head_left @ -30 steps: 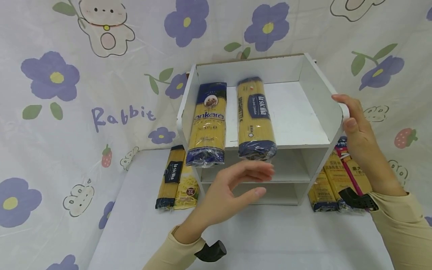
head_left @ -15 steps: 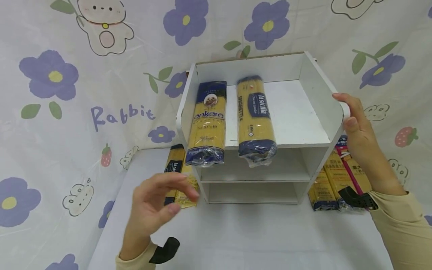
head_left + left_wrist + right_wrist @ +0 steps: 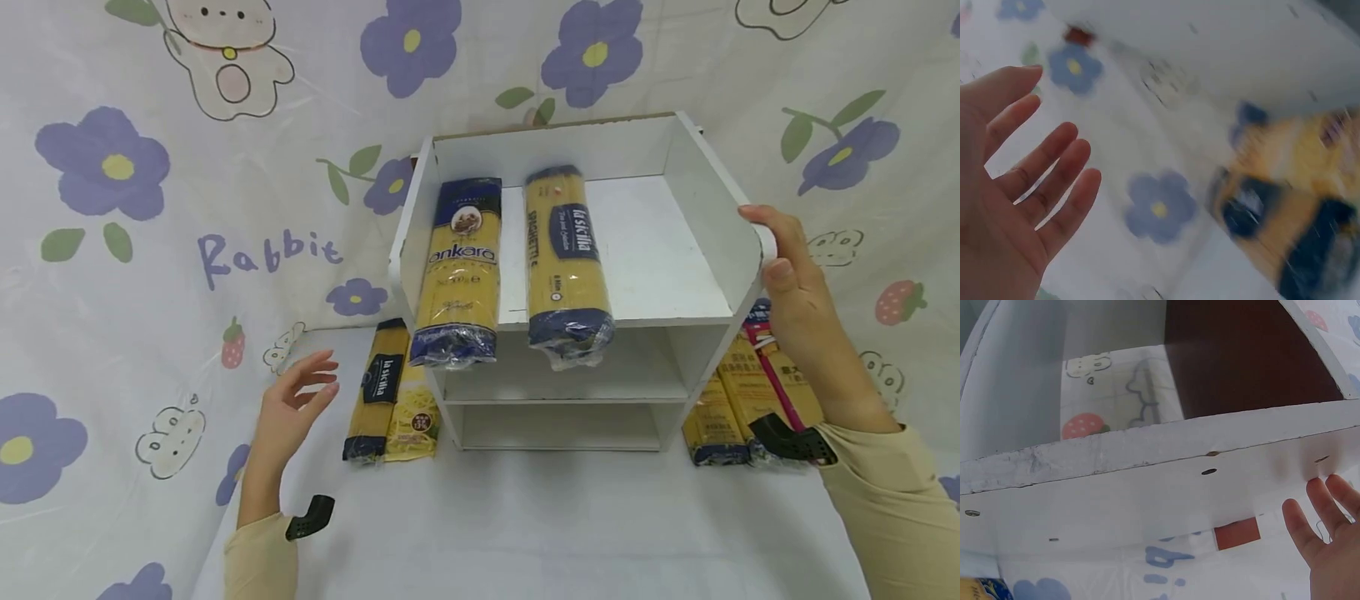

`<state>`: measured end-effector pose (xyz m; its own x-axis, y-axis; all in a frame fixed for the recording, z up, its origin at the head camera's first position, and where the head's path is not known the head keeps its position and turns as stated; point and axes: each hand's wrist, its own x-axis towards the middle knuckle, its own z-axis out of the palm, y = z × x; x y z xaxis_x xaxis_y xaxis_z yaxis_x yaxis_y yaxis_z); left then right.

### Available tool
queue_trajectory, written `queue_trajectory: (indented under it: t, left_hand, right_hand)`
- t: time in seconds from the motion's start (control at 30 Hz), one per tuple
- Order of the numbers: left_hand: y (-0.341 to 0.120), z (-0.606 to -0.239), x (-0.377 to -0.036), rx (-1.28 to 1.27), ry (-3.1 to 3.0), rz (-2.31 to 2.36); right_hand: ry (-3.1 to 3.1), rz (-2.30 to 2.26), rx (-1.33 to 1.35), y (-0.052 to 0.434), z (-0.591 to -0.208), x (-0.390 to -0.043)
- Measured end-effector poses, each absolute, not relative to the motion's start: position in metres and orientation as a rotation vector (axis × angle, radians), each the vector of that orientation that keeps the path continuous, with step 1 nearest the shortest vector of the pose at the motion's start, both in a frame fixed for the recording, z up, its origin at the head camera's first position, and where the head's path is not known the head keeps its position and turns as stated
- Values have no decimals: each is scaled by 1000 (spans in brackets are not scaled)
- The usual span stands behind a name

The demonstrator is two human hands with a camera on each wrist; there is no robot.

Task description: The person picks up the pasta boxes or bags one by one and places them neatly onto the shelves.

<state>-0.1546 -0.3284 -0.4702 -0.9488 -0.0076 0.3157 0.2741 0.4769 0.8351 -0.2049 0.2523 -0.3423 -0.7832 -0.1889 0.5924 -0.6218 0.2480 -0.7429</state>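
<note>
Left hand (image 3: 292, 408) hovers over the bench (image 3: 525, 525), palm turned inward, fingers straight and spread, holding nothing; forearm in a beige sleeve rises from the lower left. Just to its right lies a la sicilia spaghetti pack (image 3: 377, 393) flat on the bench, touching a second yellow noodle pack (image 3: 414, 414) beside it; the hand is near them but not touching. Left wrist view shows the spread fingers (image 3: 1054, 162) with blurred packs off to the right.

Right hand (image 3: 787, 283) rests against the right side panel of the white shelf unit (image 3: 697, 208), thumb on the front rounded edge, fingers straight along the outer face, wrist bent up. Right wrist view shows fingertips (image 3: 1319, 506) flat on the white panel.

Left of the right hand, on the top shelf, an ankara pack (image 3: 459, 267) and another la sicilia pack (image 3: 564, 258) lie side by side, ends overhanging the front. Below the right hand, more pasta packs (image 3: 738, 400) lie on the bench beside the unit.
</note>
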Motion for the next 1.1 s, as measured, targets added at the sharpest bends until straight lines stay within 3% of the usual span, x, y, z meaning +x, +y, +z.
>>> queue_trajectory:
  t: [0.23, 0.43, 1.1]
  left_hand:
    - [-357, -549, -174, -30, -2933, -1394]
    - [-362, -582, -183, 75, -3216, -1296]
    - [-339, -569, -191, 13, -3326, -938]
  right_hand:
    - [-2151, 1544, 729, 253, -342, -205]
    - [-2150, 1570, 717, 253, -342, -205]
    - [-2152, 1553, 730, 253, -342, -204]
